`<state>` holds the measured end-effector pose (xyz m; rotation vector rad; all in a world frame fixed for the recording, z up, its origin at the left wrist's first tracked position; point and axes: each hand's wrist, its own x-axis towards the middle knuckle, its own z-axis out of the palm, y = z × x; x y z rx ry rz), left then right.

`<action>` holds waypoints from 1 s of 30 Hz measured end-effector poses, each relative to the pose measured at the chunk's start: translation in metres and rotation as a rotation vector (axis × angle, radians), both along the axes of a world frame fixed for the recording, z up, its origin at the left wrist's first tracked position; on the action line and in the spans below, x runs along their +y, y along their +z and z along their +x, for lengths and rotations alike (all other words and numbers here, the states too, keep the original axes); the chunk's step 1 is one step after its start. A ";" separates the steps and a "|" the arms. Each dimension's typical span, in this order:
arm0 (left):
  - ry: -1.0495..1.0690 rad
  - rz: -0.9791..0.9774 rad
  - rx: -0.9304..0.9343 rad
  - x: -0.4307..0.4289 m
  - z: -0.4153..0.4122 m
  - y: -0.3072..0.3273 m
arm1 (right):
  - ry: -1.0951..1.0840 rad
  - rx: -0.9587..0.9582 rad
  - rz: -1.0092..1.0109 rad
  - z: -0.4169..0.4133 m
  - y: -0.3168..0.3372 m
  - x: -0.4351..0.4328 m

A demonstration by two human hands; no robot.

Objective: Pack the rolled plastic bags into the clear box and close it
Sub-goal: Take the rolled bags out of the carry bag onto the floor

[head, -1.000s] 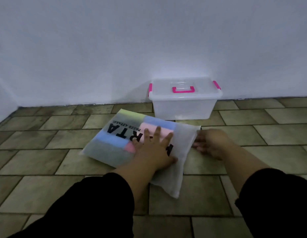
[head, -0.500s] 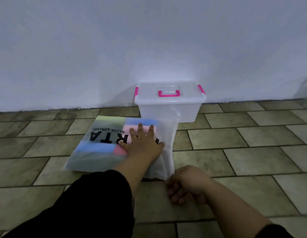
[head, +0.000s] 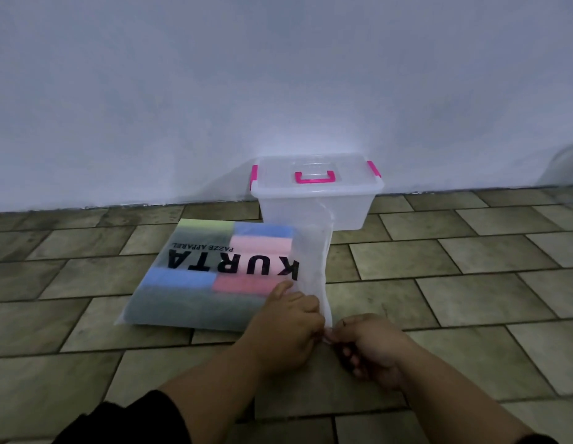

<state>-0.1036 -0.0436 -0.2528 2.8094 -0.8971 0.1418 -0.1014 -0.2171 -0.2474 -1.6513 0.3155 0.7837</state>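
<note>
A frosted plastic pouch (head: 195, 302) printed "KURTA" lies flat on the tiled floor, with coloured rolls showing through it: blue, pink, green and grey. Its open flap (head: 312, 251) stands up along the right side. My left hand (head: 286, 328) and my right hand (head: 370, 346) meet at the flap's near corner, both pinching its edge. Behind the pouch, against the wall, stands the clear box (head: 314, 203) with its lid on, a pink handle on top and pink side latches.
The white wall (head: 278, 91) runs close behind the box. Olive floor tiles (head: 470, 283) stretch to the right and left of the pouch. My dark sleeve (head: 125, 421) is at the bottom left.
My left hand slid off the top of the pouch down to its near right corner. My right hand came up to meet it, and the flap now stands raised.
</note>
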 end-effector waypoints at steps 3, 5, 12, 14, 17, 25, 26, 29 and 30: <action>-0.032 -0.088 0.034 0.004 0.000 0.002 | 0.010 0.002 -0.045 0.011 0.000 0.003; -0.035 -0.118 0.073 0.007 0.003 0.006 | -0.003 -0.012 -0.107 0.032 0.004 0.006; -0.015 -0.082 0.236 0.015 0.008 0.020 | -0.172 -0.230 -0.210 0.146 0.023 0.022; -0.037 -0.032 0.304 0.014 0.011 0.024 | -0.214 -0.304 -0.209 0.171 0.026 0.021; -0.082 0.061 0.411 0.011 0.020 0.032 | -0.294 -0.368 -0.211 0.190 0.018 0.023; 0.383 -0.116 0.172 -0.051 0.065 0.033 | -0.320 -0.235 0.019 0.152 0.023 0.003; 0.403 -0.138 0.183 -0.054 0.071 0.031 | -0.314 -0.226 0.031 0.144 0.024 -0.002; 0.475 -0.334 0.338 -0.040 0.088 0.034 | -0.292 -0.293 -0.058 0.110 0.024 -0.017; 0.490 -0.403 0.384 -0.031 0.092 0.039 | -0.251 -0.364 -0.148 0.099 0.023 -0.019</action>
